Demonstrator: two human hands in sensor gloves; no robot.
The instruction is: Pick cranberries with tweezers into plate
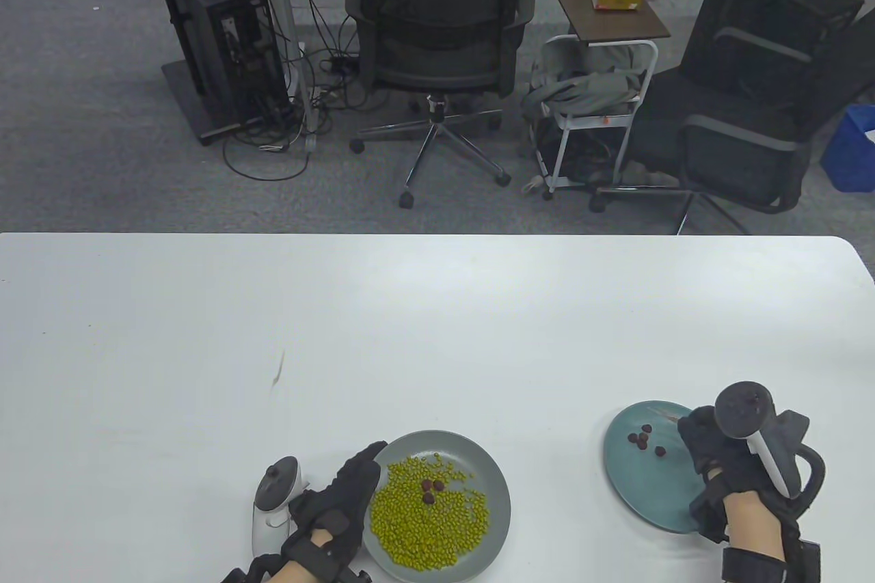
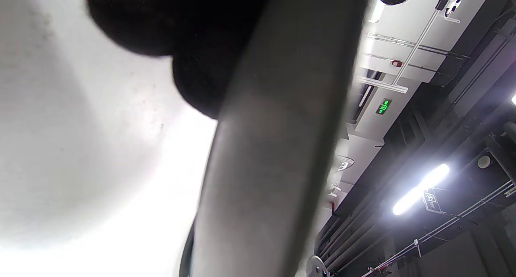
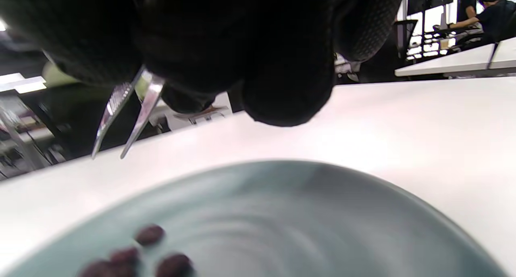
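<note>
My right hand (image 1: 711, 446) holds metal tweezers (image 3: 125, 111) over the teal plate (image 1: 636, 480); the tips stand apart with nothing between them. Several dark red cranberries (image 1: 642, 438) lie on that plate, also seen blurred in the right wrist view (image 3: 149, 234). My left hand (image 1: 345, 491) rests on the left rim of the grey plate (image 1: 495, 473), which holds green beans (image 1: 424, 528) and three cranberries (image 1: 429, 489) on top. The left wrist view shows only the dark glove and the blurred grey plate rim (image 2: 274, 148).
The plates sit near the white table's front edge (image 1: 437, 309). A small dark mark (image 1: 278, 374) lies on the table left of centre. Office chairs and a computer tower stand on the floor beyond the far edge.
</note>
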